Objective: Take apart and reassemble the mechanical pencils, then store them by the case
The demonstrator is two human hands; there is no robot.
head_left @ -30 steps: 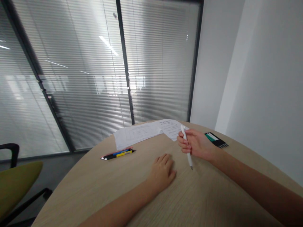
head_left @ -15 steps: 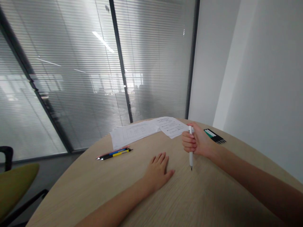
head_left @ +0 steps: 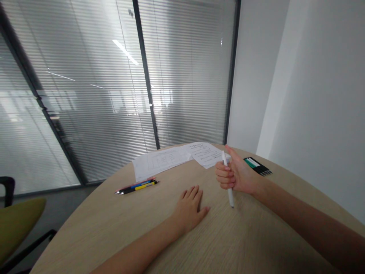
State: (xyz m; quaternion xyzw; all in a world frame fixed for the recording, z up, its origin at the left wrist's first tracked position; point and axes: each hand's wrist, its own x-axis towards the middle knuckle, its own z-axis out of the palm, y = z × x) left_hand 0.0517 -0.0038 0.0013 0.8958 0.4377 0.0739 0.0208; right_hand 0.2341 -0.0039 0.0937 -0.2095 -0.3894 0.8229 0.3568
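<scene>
My right hand (head_left: 235, 173) is wrapped round a white pen (head_left: 230, 197), its thumb raised off the barrel and pointing up. The pen's lower end points down at the tabletop; whether it touches the wood I cannot tell. Palm down on the round wooden table (head_left: 119, 224), my left hand (head_left: 189, 207) lies flat with fingers spread and holds nothing. Left of it lie several pens side by side, among them a yellow and black pen (head_left: 142, 186), a blue one (head_left: 142, 183) and a red one.
Printed sheets of paper (head_left: 162, 160) lie along the table's far edge. Behind my right hand is a black pack of pens (head_left: 258, 166) with a green and white label. A yellow-green chair (head_left: 21, 220) stands at the left. Glass with blinds and a wall stand behind the table.
My right thumb has lifted off the pen's top, and the pen has gone from nearly upright to tilted, its top leaning left. The dark tip seen before no longer shows clearly. My left hand stays put.
</scene>
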